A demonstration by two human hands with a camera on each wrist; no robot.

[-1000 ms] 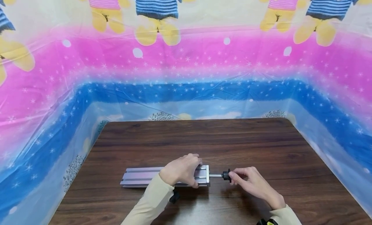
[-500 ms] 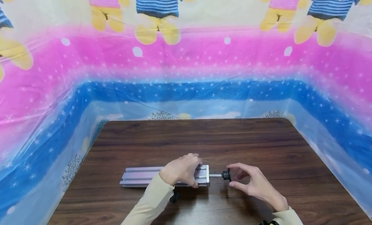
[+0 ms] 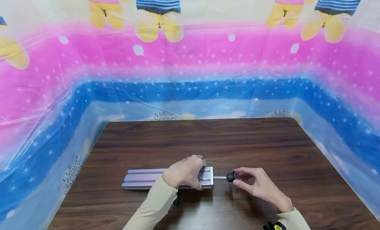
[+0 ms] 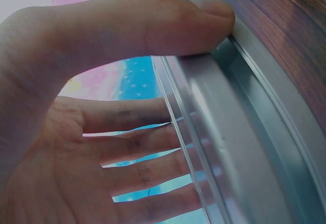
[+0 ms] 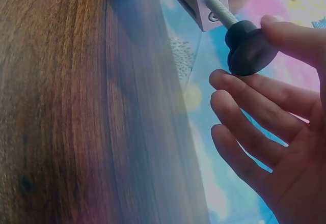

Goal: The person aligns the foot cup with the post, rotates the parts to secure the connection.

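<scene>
A silver aluminium profile (image 3: 142,179) lies lengthwise on the table. My left hand (image 3: 185,174) grips it from above near its right end; in the left wrist view the thumb (image 4: 158,25) presses the near side while the fingers reach along the other side. A light end plate (image 3: 211,178) with socket-head screws caps that end. From the plate sticks out a threaded rod (image 3: 220,178), tipped with a black round knob (image 3: 230,177). My right hand (image 3: 259,185) pinches the knob's rim between thumb and index finger; the other fingers stay off it in the right wrist view.
The dark wood-grain table (image 3: 196,137) is enclosed on its far side and both flanks by a printed cloth (image 3: 190,71) in pink and blue. Black straps or devices sit at both wrists, one with a yellow mark (image 3: 278,226).
My right thumb and fingers spread apart around the knob half a second ago, then closed on its rim again. The left hand keeps its grip on the profile. The head view tilts slightly downward.
</scene>
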